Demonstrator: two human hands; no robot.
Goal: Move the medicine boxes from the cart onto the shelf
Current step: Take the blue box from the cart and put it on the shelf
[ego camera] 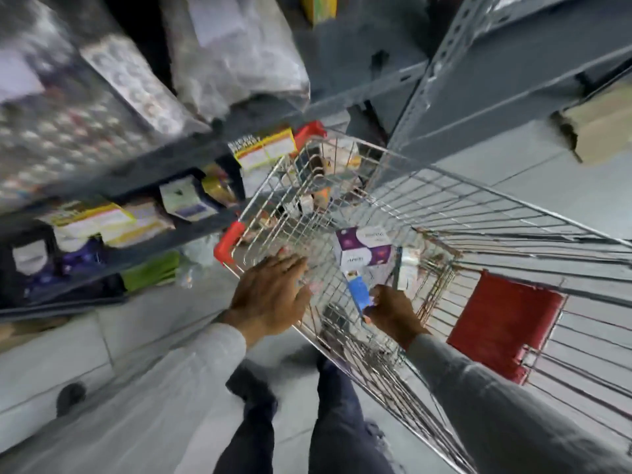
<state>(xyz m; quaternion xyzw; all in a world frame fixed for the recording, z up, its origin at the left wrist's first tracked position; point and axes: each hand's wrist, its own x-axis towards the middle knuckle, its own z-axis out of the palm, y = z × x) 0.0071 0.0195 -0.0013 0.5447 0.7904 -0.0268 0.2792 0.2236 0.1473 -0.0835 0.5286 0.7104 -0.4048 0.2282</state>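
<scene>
Boxes at the cart (444, 200) far end too blurred to read, blue box (357, 295) lower end hidden under right hand (393, 313) fingers, cart cut off at right edge

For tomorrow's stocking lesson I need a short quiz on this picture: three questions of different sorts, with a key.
1. True or false: the right hand holds a blue box inside the cart.
2. What is the open left hand doing? A) resting flat over the cart's rim B) gripping a bottle C) reaching onto the shelf
3. Fill in: the white and ______ box lies in the cart beyond the blue box.

Key: 1 true; 2 A; 3 purple.
</scene>
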